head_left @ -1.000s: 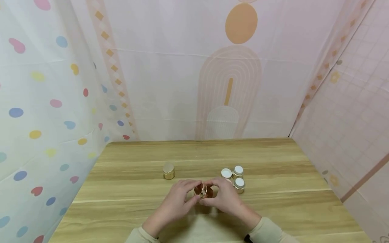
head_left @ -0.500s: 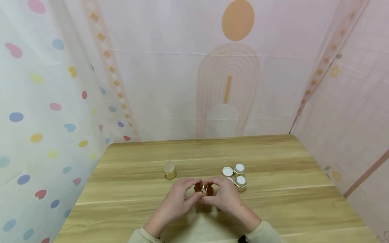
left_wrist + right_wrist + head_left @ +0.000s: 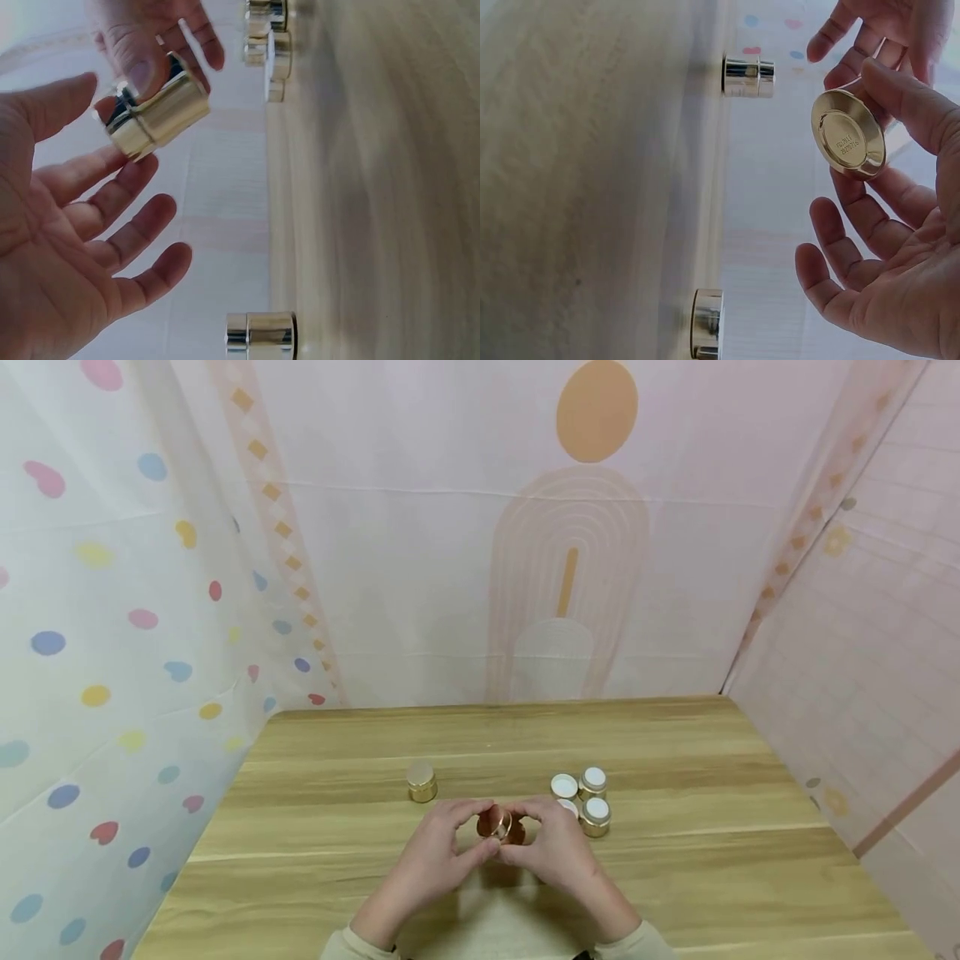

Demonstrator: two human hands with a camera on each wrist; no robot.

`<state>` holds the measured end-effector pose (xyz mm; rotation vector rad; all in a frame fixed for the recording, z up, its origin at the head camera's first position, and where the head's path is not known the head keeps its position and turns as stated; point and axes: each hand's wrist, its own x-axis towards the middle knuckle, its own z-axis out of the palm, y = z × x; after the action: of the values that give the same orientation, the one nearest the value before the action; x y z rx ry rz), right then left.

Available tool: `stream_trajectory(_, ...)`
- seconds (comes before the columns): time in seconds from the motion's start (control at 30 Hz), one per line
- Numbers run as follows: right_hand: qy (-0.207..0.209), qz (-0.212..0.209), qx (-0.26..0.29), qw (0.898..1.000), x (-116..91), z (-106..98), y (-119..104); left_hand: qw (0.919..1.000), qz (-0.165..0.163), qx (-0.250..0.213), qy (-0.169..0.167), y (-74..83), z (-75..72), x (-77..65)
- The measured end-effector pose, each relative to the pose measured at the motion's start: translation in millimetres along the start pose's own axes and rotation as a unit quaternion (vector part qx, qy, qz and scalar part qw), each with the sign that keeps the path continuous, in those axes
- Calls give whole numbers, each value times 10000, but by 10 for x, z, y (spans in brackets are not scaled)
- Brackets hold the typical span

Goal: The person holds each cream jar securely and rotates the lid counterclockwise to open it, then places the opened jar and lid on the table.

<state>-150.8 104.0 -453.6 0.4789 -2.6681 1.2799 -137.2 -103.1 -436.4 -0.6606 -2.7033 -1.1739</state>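
Observation:
Both hands hold a shiny gold cosmetic jar above the table, tilted on its side. At its left end, my left hand has thumb and index finger about the gold lid; its other fingers are spread. My right hand pinches the jar's body between thumb and fingers. In the right wrist view the jar's round base faces the camera, with small stamped marks. Whether the lid is loose from the body cannot be told.
On the wooden table, a closed gold jar stands to the left. To the right are two jars with white tops, a rear one and a front one, beside two upturned lids. Patterned curtains surround the table.
The head view has shifted slightly. Both hands keep hold of the jar in nearly the same place, with only slight finger movement.

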Motion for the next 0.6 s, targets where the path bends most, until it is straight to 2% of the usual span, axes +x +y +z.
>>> stream_trajectory(0.17,-11,-58,-51,10000,-5,23,1,9998,-8,-164,-62,8,-27,-41)
stream_trajectory(0.6,-92,-62,44,9999,-19,28,-30,9988,-297,-353,179,-13,21,-6)
